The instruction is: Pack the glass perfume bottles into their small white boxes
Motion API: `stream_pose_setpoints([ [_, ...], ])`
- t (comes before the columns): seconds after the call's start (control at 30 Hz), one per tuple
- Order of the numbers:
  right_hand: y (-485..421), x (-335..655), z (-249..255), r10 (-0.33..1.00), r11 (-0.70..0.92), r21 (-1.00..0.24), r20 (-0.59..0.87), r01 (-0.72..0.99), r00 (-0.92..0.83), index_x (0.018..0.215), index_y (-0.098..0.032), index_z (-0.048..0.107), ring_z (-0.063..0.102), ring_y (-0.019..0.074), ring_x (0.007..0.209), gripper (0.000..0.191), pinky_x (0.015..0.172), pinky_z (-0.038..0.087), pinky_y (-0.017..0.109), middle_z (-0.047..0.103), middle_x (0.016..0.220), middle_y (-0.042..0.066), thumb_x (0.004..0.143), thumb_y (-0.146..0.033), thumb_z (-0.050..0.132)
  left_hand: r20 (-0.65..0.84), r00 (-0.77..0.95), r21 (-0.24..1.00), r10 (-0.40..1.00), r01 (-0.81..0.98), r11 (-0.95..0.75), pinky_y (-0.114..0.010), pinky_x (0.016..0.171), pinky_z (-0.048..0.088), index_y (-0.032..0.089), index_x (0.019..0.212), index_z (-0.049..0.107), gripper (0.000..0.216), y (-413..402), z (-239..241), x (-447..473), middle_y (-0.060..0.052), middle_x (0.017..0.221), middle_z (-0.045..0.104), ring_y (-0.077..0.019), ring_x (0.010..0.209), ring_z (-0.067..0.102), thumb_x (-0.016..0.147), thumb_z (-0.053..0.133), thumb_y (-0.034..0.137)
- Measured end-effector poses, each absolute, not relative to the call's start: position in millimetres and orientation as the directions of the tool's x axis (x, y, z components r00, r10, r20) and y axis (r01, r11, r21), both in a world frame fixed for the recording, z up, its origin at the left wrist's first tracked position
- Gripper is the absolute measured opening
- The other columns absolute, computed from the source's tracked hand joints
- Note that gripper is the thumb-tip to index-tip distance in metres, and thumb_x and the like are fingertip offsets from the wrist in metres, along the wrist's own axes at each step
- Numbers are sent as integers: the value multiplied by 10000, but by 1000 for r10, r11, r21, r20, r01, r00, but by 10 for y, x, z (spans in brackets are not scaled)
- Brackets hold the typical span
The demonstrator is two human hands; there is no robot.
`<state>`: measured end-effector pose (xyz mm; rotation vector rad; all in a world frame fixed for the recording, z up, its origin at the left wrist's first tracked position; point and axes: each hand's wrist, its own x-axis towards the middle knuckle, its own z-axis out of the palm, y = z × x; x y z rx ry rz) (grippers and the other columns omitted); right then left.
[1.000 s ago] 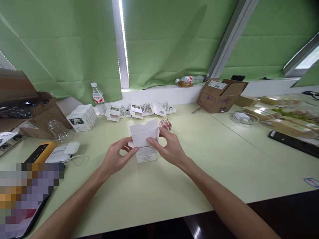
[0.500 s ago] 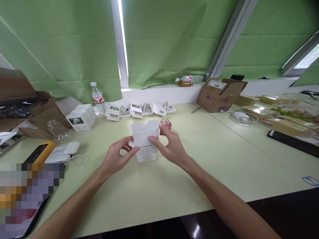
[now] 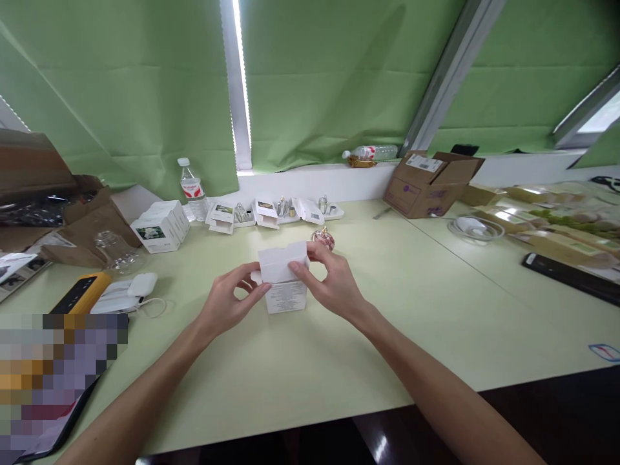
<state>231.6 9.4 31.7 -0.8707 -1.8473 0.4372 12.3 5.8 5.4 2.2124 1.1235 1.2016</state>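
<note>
A small white carton [image 3: 286, 298] with fine print on its near side stands on the table, its top flap tilted up toward the back. My left hand [image 3: 231, 298] grips the carton's left edge, thumb at the front corner by a small side flap. On the other side my right hand [image 3: 334, 278] holds the raised flap, its thumb pressed on the flap's face and its fingers behind. Just behind the right fingers sits a round pink and gold ornament-like bottle [image 3: 323, 238], partly hidden by them.
Several opened white cartons with small glass bottles line the wall, one being this carton [image 3: 221, 218]. White boxes [image 3: 162, 227], a water bottle [image 3: 192, 190] and a glass jar [image 3: 116, 253] stand left. A cardboard box [image 3: 429, 185] and a coiled white cable [image 3: 475, 227] lie right.
The carton's raised flap has tipped further and looks shorter. Both hands keep their hold in nearly the same place, and the view has shifted slightly.
</note>
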Motion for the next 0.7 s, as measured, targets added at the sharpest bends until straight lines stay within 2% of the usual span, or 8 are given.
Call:
stream_pose_setpoints([
  [0.7, 85, 2321, 347, 725, 679, -600, 639, 424, -256, 1077, -230, 582, 611, 194, 863, 190, 784, 528, 366, 669, 994, 40, 910, -312, 549, 528, 310, 623, 790, 491, -609, -256, 659, 589, 209, 1135, 596, 292, 54, 59, 130, -41, 1038, 708, -137, 708, 693, 873, 591, 336],
])
